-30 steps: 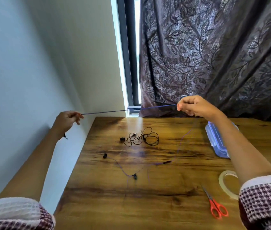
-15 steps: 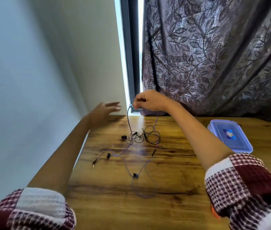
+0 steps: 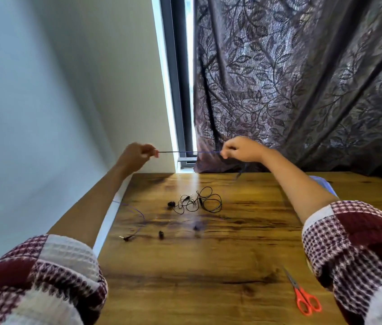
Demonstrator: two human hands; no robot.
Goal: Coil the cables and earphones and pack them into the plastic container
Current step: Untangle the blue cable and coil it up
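Pinching thin purple cable (image 3: 185, 152) with left grip (image 3: 138, 157) and right grip (image 3: 240, 151), stretched straight. Probably light, soft, floppy, quick to tangle. Best held near one end, looped gently.

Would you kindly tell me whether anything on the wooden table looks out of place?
The thin black earphones lie loosely tangled on the wooden table, uncoiled, and slack of the thin purple cable strays to its left edge.

Cannot see more than a corner of the plastic container (image 3: 324, 182) behind the right forearm (image 3: 302, 184). Cannot trace the purple cable (image 3: 185, 152), smeared below the right hand (image 3: 241, 150) and on the surface (image 3: 208, 266)
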